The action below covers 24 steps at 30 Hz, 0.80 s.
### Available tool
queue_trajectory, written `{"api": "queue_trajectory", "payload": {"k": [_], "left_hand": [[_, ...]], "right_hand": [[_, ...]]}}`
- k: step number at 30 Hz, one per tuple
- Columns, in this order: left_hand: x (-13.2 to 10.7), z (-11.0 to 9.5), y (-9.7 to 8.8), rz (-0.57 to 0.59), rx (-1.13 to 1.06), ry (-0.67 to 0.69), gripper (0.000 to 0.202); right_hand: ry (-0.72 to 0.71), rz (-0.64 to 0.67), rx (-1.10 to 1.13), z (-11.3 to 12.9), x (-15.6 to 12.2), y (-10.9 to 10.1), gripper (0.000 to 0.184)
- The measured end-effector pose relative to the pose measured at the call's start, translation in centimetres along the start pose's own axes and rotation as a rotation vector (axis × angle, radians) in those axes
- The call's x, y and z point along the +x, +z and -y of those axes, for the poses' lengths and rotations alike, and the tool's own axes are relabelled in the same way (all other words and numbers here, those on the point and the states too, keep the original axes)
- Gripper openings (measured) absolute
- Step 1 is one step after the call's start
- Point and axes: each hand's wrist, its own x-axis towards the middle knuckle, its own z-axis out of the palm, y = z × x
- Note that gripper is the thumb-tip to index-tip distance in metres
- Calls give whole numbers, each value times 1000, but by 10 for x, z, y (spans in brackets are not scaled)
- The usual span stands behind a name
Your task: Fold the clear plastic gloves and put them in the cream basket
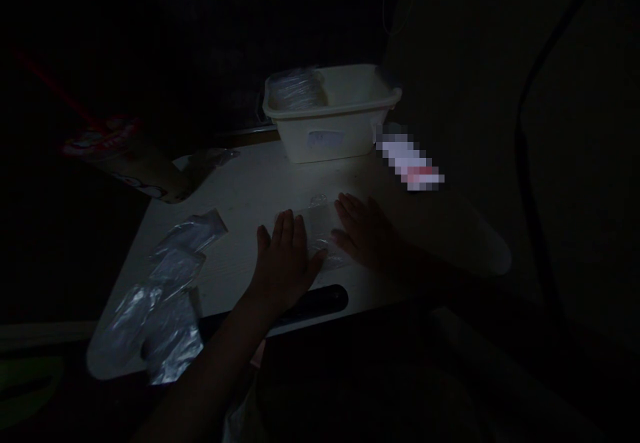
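Observation:
A clear plastic sheet or bag (321,220) lies flat on the small white table (240,190). My left hand (284,256) rests palm down on its left side, fingers stretched out and thumb apart. On the opposite side my right hand (367,233) is also laid flat and open, its fingertips at the plastic's right edge. Neither hand grips anything. Several shiny folded plastic packets (173,290) overlap along the table's left side, by my left forearm. Dim light hides the finer details of the plastic.
Behind my hands stands a cream plastic tub (333,133) with a clear plastic bundle (297,90) inside. A bright, blurred-out object (407,160) is right of it. At the left is a cup (145,166) with a red straw (60,90). A dark slot (325,300) cuts the table's near edge.

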Motion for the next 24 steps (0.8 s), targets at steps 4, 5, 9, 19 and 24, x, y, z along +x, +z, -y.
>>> {"api": "queue_trajectory", "payload": {"k": [4,5,9,19,24], "left_hand": [[1,1,1,20,11,-16,64],[1,1,0,24,13,-17,64],[0,-1,-7,-33,-3,18,60],[-7,-29,-21,-81,-124,436,24],[-4,-34,-29,-36,-91,423,28]], "right_hand": [[26,2,-10,-4,-2,-1,57],[28,2,-10,-4,-2,-2,57],[29,-9,-10,-5,-2,-1,55],[41,-4,15,-7,0,-1,51],[55,-10,33,-7,0,-3,50]]}}
